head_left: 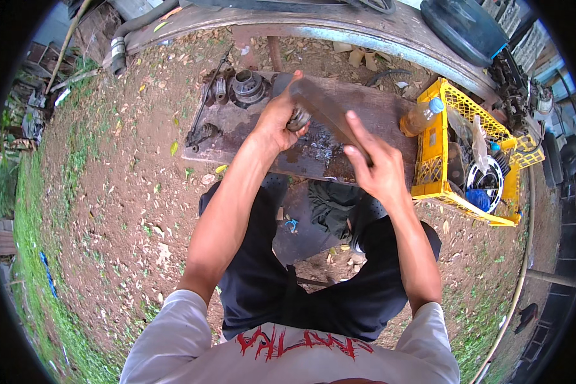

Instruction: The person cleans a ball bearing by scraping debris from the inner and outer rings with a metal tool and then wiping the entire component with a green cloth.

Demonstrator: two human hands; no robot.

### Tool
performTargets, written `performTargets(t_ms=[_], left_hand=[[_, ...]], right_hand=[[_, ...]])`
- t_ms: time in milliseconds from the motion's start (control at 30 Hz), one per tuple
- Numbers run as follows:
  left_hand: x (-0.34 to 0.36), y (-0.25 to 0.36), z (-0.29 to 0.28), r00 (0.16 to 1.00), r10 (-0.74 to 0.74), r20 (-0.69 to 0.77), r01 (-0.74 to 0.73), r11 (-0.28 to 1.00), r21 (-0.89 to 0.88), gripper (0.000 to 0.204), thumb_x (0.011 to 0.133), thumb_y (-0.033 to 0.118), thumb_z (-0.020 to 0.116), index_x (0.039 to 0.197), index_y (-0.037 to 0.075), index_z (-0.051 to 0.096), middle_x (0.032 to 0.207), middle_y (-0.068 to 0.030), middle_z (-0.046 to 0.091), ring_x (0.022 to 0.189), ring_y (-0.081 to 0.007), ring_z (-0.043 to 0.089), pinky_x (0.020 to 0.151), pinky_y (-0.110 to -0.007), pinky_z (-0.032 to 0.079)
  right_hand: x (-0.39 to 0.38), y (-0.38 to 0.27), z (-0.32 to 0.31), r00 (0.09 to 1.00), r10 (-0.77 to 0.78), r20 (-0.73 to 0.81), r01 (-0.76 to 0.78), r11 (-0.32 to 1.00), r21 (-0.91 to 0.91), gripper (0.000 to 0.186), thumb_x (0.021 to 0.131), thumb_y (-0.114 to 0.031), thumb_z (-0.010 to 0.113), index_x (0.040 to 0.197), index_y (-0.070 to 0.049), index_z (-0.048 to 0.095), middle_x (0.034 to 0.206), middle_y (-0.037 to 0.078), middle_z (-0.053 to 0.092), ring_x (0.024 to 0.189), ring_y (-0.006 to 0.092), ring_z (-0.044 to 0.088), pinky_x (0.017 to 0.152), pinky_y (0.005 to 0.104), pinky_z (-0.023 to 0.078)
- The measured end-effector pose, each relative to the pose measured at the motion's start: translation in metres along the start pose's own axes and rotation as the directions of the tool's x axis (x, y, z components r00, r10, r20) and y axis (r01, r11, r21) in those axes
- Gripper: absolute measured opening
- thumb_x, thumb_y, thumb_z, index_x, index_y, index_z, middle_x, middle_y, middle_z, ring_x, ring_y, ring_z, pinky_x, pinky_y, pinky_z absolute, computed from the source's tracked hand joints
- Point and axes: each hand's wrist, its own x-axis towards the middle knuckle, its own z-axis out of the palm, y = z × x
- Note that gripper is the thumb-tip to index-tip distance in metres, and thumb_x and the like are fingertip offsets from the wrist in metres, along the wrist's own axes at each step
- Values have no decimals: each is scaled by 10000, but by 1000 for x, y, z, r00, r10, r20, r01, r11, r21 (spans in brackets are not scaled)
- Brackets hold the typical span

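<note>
One bottle [417, 120], maybe part-full, between hands [384, 168] and crate [434, 148].

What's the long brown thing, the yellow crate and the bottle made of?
The long brown thing looks dull, maybe rusty metal or wood; blur hides which. The yellow crate seems shiny hard plastic, with moulded lattice walls. The bottle is probably plastic, glossy and see-through, though glass is possible.
</note>
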Motion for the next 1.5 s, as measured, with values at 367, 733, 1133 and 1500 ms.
performTargets(t_ms=[367,733,1133,1500], left_hand=[[7,-10,3,990,-125,-59,117,985,-125,352,926,483,612,821,149,580,587,-6,581,403,-133,547,307,-220,413],[10,-3,-10,984,-171,-48,166,982,-92,348,922,478,621,835,144,572,611,-8,584,417,-134,564,328,-214,449],[19,-14,-15,1000,4,-28,-8,990,-139,342,975,399,562,1028,61,556,897,-72,660,795,-209,699,663,-361,636],[15,-17,-1,990,-3,140,47,949,-311,444,1020,294,334,1218,-70,495,1157,-244,622,1163,-383,583,998,-555,485]], right_hand=[[3,12,-2,992,124,-4,-123,981,-151,559,873,-302,697,1401,-292,515,762,188,667,646,355,662,586,442,532],[3,16,-8,997,79,-1,-78,976,-205,562,876,-361,685,1406,-349,498,634,132,572,518,334,598,507,449,515],[-9,10,-9,902,432,10,-429,898,-96,490,956,-425,559,1426,-327,462,851,226,687,803,406,684,710,479,535],[-18,-4,-5,949,303,90,-303,953,-15,517,930,-355,627,1420,-266,488,846,225,679,754,385,684,675,436,535]])
